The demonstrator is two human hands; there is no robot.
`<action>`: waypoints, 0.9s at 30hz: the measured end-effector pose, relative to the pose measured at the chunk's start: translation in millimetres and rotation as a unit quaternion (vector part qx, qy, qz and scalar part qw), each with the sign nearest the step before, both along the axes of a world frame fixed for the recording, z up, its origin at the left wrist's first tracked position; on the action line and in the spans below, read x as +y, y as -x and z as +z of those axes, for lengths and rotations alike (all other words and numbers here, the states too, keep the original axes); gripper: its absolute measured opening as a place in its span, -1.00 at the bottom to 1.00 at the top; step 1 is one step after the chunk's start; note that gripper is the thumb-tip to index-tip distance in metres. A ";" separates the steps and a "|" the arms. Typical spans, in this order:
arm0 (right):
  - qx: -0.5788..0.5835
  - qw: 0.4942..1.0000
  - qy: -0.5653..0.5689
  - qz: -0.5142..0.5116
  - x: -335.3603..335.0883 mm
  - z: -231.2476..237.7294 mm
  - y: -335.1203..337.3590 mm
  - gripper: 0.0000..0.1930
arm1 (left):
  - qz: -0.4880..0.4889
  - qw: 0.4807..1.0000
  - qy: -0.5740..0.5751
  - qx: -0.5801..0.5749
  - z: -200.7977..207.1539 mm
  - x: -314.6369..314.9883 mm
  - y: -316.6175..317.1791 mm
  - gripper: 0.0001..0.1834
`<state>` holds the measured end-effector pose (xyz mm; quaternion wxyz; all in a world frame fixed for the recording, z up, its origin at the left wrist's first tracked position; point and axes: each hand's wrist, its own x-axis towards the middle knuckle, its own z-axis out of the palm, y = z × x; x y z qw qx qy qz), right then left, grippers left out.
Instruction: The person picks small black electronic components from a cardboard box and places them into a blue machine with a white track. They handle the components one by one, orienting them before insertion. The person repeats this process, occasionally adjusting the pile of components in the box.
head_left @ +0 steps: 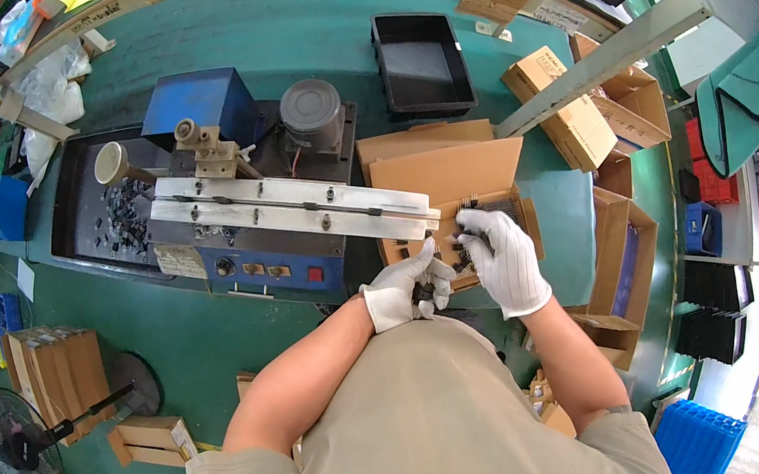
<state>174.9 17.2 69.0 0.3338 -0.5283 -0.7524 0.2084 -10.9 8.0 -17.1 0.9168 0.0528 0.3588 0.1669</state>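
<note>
My left hand [407,287], in a white glove, is curled just below the end of a metal rail [293,206]. Small black parts [423,292] show between its fingers. Beside it, my right hand [509,260], gloved too, has thumb and fingertips drawn together over an open cardboard box [450,174]. Whatever those fingertips hold is too small to make out. Dark pronged pieces lie in the box near both hands. The rail slopes down from a blue bench machine [281,280] with knobs and a red switch, and dark pieces sit along its slot.
A black tray [66,216] of loose black parts lies left of the machine, another black tray [424,67] behind the box. Cardboard cartons [560,109] and a slanting pale post [611,54] stand to the right. A fan [19,438] is at lower left.
</note>
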 end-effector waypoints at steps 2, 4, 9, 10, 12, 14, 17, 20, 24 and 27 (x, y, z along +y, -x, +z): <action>-0.011 0.999 -0.028 0.033 10.3 2.7 -2.3 -0.66 | 0.001 1.000 0.013 0.013 0.8 1.1 -0.8 -0.33; -0.024 0.997 -0.051 0.055 18.8 6.2 -0.5 -0.64 | -0.002 1.000 0.022 0.009 -0.2 2.2 0.3 -0.32; -0.040 0.989 -0.092 0.105 33.0 9.6 10.2 -0.55 | -0.003 1.000 0.010 0.004 -6.3 1.4 0.1 -0.29; -0.054 0.988 -0.086 0.114 35.1 10.7 11.5 -0.56 | -0.002 1.000 0.009 0.002 -8.2 0.8 0.3 -0.29; -0.082 0.985 -0.075 0.129 37.9 16.0 13.9 -0.57 | 0.001 1.000 0.006 -0.004 -11.0 0.1 0.9 -0.30; -0.067 0.985 -0.077 0.139 37.6 22.7 19.6 -0.59 | 0.001 1.000 0.003 -0.008 -13.8 0.3 1.1 -0.30; -0.018 0.991 -0.061 0.121 33.1 20.2 24.6 -0.60 | 0.006 1.000 0.002 -0.017 -22.2 -0.2 1.6 -0.30; -0.006 0.991 -0.084 0.102 33.2 13.7 29.7 -0.62 | 0.011 0.999 0.022 -0.033 -15.5 2.1 1.9 -0.29; 0.013 0.995 -0.095 0.028 23.5 19.4 35.7 -0.67 | 0.016 0.998 0.051 -0.028 4.5 6.8 5.6 -0.28; 0.010 0.993 -0.057 0.105 4.8 14.1 20.8 -0.68 | 0.065 0.992 0.086 -0.062 6.6 5.6 2.9 -0.32</action>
